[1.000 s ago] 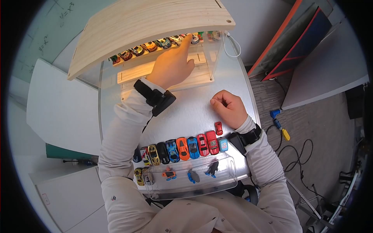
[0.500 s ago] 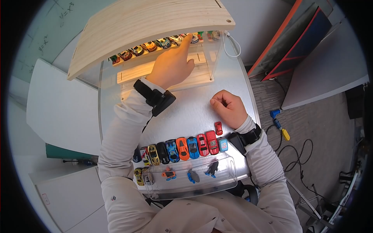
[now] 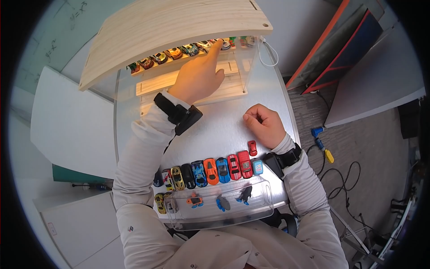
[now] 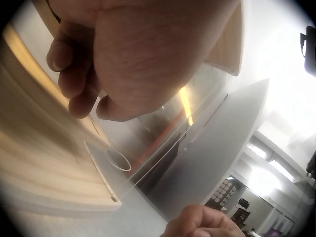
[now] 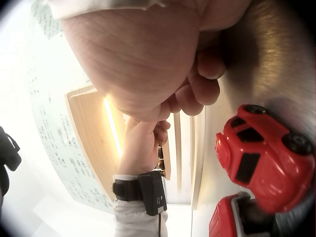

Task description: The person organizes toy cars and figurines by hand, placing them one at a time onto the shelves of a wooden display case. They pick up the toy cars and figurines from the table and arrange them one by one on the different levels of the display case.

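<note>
My left hand [image 3: 197, 78] reaches into a wooden display case [image 3: 179, 22], its index finger stretched out and its other fingers bent. That fingertip overlaps a white toy car [image 3: 226, 45] near the right end of a row of toy cars [image 3: 174, 53] on the lit shelf. On the metal table, my right hand [image 3: 266, 127] rests with loosely curled fingers and holds nothing. Just below it sits a small red toy car [image 3: 252, 148], seen large in the right wrist view beside that hand. Closer to my body stands a line of colourful toy cars [image 3: 210, 171].
A clear plastic tray [image 3: 224, 222] at the near table edge overlaps three small figures. The case has clear side panels and lower wooden steps [image 3: 188, 80]. A white cable [image 3: 271, 62] loops off its right side. Boards [image 3: 331, 54] lean at the far right.
</note>
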The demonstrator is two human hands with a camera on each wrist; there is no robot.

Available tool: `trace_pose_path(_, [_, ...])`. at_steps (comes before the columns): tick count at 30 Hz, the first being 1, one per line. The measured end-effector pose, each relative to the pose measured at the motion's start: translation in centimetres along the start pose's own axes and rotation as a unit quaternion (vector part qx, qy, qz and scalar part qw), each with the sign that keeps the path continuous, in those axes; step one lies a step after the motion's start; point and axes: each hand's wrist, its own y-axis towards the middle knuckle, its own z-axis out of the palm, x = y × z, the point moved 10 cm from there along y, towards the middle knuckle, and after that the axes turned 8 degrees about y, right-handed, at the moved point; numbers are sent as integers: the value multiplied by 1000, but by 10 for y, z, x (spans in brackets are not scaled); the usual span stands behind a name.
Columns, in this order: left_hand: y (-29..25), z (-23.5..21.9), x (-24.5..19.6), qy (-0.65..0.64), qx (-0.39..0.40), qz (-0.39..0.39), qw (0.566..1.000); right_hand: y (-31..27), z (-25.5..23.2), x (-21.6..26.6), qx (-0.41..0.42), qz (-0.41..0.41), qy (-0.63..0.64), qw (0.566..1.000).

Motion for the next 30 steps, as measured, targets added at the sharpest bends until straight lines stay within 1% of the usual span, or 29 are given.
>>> trace_pose_path(5, [-19, -16, -2, -8, 46, -22, 999, 0, 1, -6, -1, -1, 24, 1000])
trace_pose_path(8, [-45, -35, -1, -42, 48, -32, 997, 1, 0, -9, -4, -2, 33, 999])
trace_pose_path(11, [-82, -58, 10, -79, 16, -44, 996, 1, 0, -15, -5, 6, 46, 999])
trace_pose_path(14, [-126, -72, 37, -88, 46, -110, 989, 1, 1, -19, -6, 5, 59, 998])
trace_pose_path(16, [-158, -74, 64, -128, 42, -176, 975, 2, 1, -18, -4, -2, 61, 998])
trace_pose_path(18, [-191, -63, 101, -163, 27, -227, 960, 2, 1, -19, -5, 7, 64, 998])
trace_pose_path(21, [-231, -45, 140, -299, -23, -289, 909, 2, 2, -21, -9, 16, 73, 997])
trace_pose_path(24, [-252, -38, 159, -325, -19, -336, 884, 2, 3, -17, -13, 17, 72, 997])
trace_pose_path(27, [-258, -39, 172, -346, -42, -351, 869, 2, 4, -12, -19, 22, 69, 997])
trace_pose_path(30, [-262, -29, 184, -393, -83, -366, 839, 2, 4, -14, -16, 27, 65, 997])
